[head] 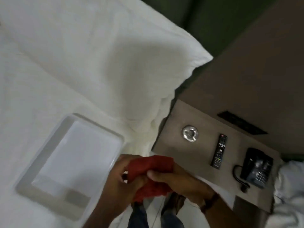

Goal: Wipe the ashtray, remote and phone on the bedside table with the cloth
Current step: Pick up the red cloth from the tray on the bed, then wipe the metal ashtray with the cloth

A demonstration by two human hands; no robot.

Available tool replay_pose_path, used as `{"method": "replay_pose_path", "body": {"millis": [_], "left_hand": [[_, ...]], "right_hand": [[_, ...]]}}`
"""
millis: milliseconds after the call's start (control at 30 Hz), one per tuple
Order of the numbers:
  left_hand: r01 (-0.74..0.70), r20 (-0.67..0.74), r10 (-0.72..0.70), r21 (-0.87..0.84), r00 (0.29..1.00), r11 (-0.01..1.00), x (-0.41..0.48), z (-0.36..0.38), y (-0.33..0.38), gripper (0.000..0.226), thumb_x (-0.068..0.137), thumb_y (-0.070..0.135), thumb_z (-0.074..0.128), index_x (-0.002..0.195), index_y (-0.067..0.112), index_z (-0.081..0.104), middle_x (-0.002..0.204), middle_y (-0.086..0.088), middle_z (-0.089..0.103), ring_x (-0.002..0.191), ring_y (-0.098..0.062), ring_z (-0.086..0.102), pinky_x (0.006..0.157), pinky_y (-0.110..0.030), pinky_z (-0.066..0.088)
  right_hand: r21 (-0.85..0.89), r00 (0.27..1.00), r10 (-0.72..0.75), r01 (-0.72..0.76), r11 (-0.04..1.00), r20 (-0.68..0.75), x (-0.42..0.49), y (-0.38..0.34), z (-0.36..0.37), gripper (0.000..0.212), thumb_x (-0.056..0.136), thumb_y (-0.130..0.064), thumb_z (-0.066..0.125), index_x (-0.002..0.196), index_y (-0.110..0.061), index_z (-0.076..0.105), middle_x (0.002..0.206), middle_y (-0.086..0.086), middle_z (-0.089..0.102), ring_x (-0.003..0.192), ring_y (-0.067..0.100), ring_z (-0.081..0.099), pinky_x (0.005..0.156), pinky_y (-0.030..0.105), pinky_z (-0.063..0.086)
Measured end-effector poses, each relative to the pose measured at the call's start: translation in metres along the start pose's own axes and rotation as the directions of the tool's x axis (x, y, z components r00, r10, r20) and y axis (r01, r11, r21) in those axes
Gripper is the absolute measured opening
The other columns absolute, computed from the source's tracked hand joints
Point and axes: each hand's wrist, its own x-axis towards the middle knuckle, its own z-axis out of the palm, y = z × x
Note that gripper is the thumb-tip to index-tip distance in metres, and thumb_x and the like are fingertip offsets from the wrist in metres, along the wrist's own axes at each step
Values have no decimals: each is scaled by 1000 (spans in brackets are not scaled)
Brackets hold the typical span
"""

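Note:
A red cloth [153,163] is bunched between both hands low in the middle of the view. My left hand [118,176] grips its left side and my right hand [179,178] grips its right side. On the brown bedside table [174,145] to the right lie a shiny metal ashtray [190,133], a black remote [219,151] and a black corded phone [256,167], in a row from left to right. Both hands are in front of the table, apart from all three things.
A white bed with a large pillow [98,55] fills the left. A white plastic tray [72,163] lies on the bed, left of my hands. A dark panel [241,123] sits on the wall behind the table. More white bedding [289,195] shows at the right edge.

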Motion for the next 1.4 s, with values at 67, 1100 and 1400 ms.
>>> {"method": "replay_pose_path", "body": {"millis": [67, 1100, 1400], "left_hand": [[-52, 125, 37, 114, 991, 992, 18, 53, -6, 48, 75, 30, 85, 119, 45, 72, 118, 17, 69, 106, -7, 73, 82, -23, 62], [426, 13, -485, -500, 874, 754, 283, 348, -158, 48, 115, 37, 39, 139, 7, 67, 139, -21, 72, 126, -36, 70, 112, -50, 54], [545, 492, -234, -749, 839, 377, 273, 355, -156, 70, 102, 60, 47, 161, 22, 49, 169, -12, 45, 144, -31, 51, 130, -52, 32]], "right_hand": [[135, 958, 58, -21, 991, -281, -36, 21, -41, 32, 87, -30, 81, 117, -18, 79, 118, 7, 81, 112, 22, 76, 88, 26, 60], [710, 830, 127, 373, 598, -543, 27, 147, -400, 68, 80, -25, 62, 145, -6, 57, 148, 20, 61, 129, 37, 64, 95, 51, 58], [655, 819, 63, 406, 637, -570, -6, 131, -381, 60, 82, -23, 65, 140, -7, 63, 145, 20, 64, 130, 40, 64, 97, 58, 57]]}}
